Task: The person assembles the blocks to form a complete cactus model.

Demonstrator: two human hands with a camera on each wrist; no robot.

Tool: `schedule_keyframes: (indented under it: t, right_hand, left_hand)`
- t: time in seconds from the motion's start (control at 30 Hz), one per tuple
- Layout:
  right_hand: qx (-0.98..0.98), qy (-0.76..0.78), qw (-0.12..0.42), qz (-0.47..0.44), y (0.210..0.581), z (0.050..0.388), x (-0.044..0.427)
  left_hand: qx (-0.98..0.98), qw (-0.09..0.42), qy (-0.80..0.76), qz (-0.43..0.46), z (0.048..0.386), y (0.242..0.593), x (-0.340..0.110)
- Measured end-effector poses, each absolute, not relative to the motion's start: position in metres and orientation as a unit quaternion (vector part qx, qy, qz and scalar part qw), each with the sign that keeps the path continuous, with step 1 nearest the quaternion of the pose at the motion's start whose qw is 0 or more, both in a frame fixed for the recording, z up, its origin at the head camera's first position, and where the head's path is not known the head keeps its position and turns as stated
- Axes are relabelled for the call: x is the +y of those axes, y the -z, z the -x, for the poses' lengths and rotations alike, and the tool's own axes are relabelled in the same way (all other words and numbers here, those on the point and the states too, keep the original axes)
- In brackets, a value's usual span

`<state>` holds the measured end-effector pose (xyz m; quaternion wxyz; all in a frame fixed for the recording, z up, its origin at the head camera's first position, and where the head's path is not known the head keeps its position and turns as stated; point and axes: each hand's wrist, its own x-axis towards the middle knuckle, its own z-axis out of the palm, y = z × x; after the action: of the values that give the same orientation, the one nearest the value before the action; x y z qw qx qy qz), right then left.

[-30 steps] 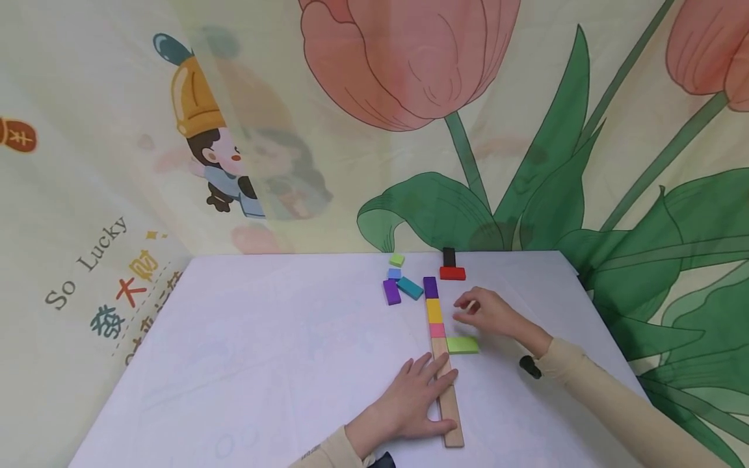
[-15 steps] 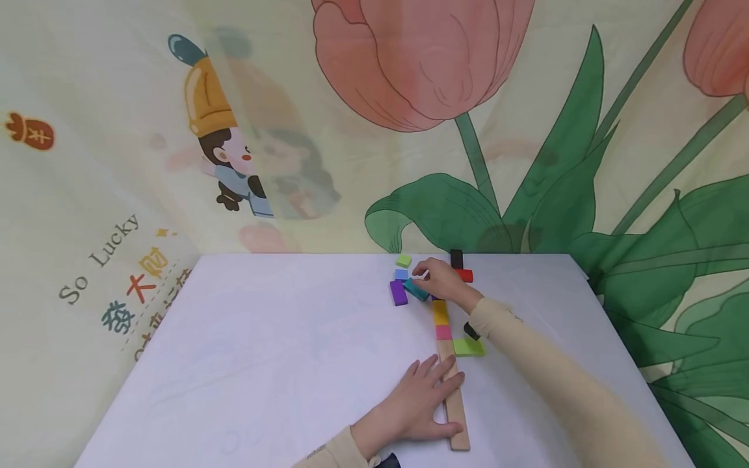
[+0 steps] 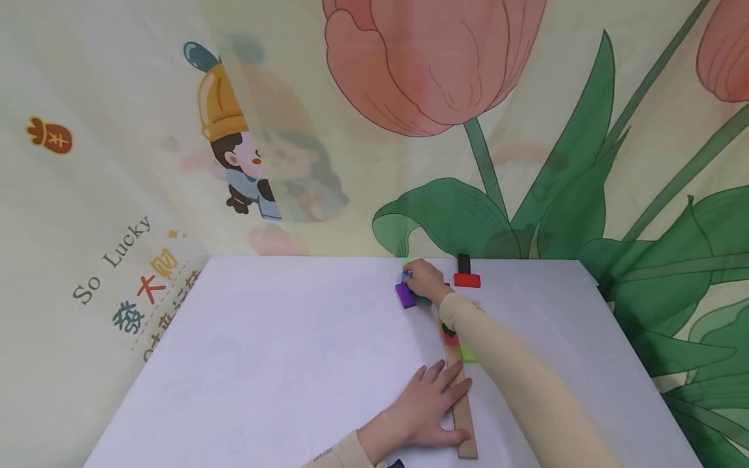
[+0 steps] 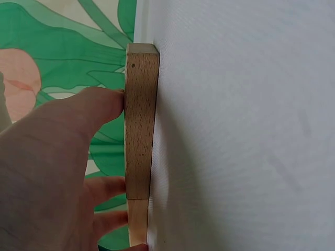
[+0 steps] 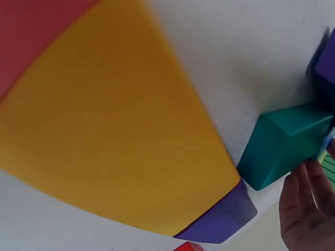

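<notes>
My left hand (image 3: 424, 404) rests with spread fingers on a row of plain wooden blocks (image 3: 465, 426); in the left wrist view its thumb and fingertips touch their side. Beyond the wood, the line continues with a pink block (image 3: 450, 339), a yellow block (image 5: 115, 120) and a dark purple block (image 5: 220, 214). My right hand (image 3: 426, 281) reaches over a teal block (image 5: 285, 141), fingertips at a small blue block (image 3: 406, 277). Whether they pinch it is unclear. A purple block (image 3: 404, 296) and a small green block (image 3: 407, 262) lie beside it.
At the back of the white table (image 3: 281, 364) lie a black block (image 3: 464, 264) and a red block (image 3: 467, 280). A longer light-green block (image 3: 469, 354) lies right of the line, partly under the right sleeve. Printed cloth hangs behind.
My right hand has swung from right of the line, across it, to the small blocks at the back left. The left hand stays on the wood. The head view has shifted slightly.
</notes>
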<state>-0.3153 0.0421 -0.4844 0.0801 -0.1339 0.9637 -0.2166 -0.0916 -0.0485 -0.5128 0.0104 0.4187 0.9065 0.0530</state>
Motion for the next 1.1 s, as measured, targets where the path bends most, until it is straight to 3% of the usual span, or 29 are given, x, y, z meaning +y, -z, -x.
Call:
schedule_keyframes:
  t: [0.2, 0.43, 0.8, 1.1]
  right_hand:
    - [0.96, 0.234, 0.072, 0.133, 0.486, 0.317, 0.044]
    - [0.942, 0.309, 0.044, 0.121, 0.473, 0.316, 0.062]
    - [0.921, 0.382, 0.075, 0.032, 0.474, 0.321, 0.108]
    - [0.928, 0.36, 0.092, 0.024, 0.479, 0.316, 0.12]
  left_hand:
    - [0.907, 0.004, -0.051, -0.419, 0.091, 0.514, -0.045]
    - [0.906, 0.034, -0.061, -0.418, 0.091, 0.512, -0.045]
    - [0.91, 0.036, -0.068, -0.407, 0.089, 0.512, -0.049]
    - [0.908, 0.052, -0.08, -0.407, 0.089, 0.512, -0.047]
